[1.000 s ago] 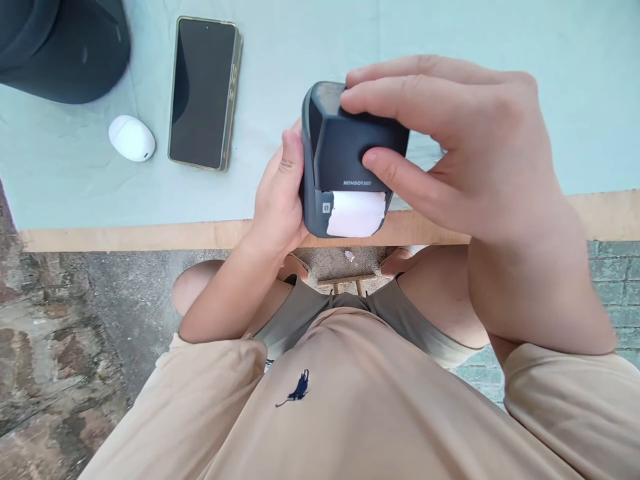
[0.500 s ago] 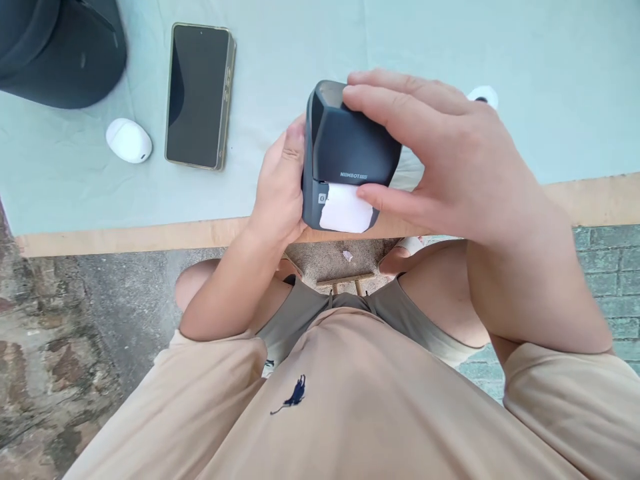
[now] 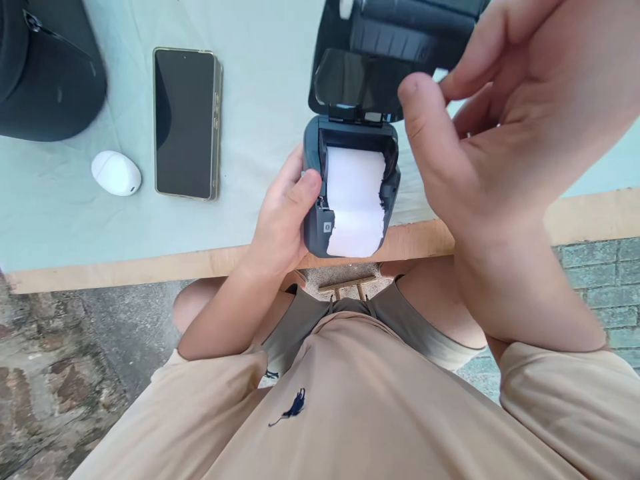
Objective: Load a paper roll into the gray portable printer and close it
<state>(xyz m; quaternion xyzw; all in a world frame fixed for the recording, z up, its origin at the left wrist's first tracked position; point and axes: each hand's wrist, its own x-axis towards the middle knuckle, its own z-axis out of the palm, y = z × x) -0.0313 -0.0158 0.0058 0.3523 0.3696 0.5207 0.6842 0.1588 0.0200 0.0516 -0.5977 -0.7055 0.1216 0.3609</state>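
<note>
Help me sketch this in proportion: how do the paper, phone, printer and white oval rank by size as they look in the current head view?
1. Printer, lid included, though cut off at the top
2. Phone
3. Paper
4. White oval

Apparent size only; nearness may enlarge some.

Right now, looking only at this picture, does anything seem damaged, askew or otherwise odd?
Yes: the white paper inside the open dark device in the left hand. Its right edge is ragged rather than straight, as if torn, and its near end covers the device's front. Nothing looks spilled.
</note>
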